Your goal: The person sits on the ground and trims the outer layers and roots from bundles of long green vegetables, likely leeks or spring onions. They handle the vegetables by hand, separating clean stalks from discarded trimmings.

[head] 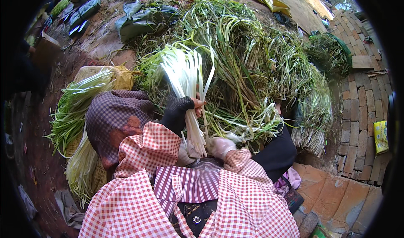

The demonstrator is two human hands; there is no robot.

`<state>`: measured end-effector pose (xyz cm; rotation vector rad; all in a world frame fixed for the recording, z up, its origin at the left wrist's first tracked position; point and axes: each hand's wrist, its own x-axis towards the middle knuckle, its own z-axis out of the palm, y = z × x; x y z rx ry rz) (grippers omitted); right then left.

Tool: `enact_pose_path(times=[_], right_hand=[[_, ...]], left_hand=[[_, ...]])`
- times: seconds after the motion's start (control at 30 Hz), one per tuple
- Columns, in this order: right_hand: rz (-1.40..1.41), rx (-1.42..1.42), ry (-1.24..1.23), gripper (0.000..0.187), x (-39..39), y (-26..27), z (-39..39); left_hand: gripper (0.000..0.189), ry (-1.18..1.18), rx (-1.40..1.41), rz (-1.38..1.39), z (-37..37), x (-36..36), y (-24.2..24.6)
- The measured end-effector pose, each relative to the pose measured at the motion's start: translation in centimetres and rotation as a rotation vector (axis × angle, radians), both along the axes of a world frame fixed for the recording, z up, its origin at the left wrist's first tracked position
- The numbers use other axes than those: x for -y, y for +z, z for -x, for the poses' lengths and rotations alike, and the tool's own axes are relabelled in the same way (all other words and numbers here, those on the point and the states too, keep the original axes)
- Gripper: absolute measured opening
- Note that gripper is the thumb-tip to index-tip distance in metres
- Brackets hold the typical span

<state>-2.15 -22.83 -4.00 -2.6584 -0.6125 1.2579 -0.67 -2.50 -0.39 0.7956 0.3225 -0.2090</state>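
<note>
A bundle of pale leafy stalks, likely garlic chives or a similar allium (184,75), stands upright before me, white ends low and leaves fanned at the top. My left hand (186,107), in a black fingerless glove, is closed around its middle. At the bundle's lower end is my right hand (221,146) in a thin translucent glove; its fingers are partly hidden, and whether it grips a stalk cannot be told. Behind both hands lies a large heap of tangled green and dry stalks (233,58).
At the left, sorted stalks (75,102) lie on a yellowish sack (121,77). Dark green bags (135,23) lie beyond. Brick paving (359,111), a filled green bag (331,51) and flattened cardboard (337,193) are at the right. Part of a person in dark clothing (30,67) shows at the far left.
</note>
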Motion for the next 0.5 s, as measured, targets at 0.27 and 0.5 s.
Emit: enact_pose_path(times=[0.27, 0.5], right_hand=[[-1.221, -0.357, -0.634, 0.027, 0.1, 3.5, -1.5], [-1.005, -0.206, -0.418, 0.017, 3.2, 0.0, 1.9]], left_hand=[[0.025, -0.018, -0.006, -0.050, -0.3, 0.1, -0.2], [0.028, 0.130, 0.178, 0.027, -0.2, -4.0, 0.8]])
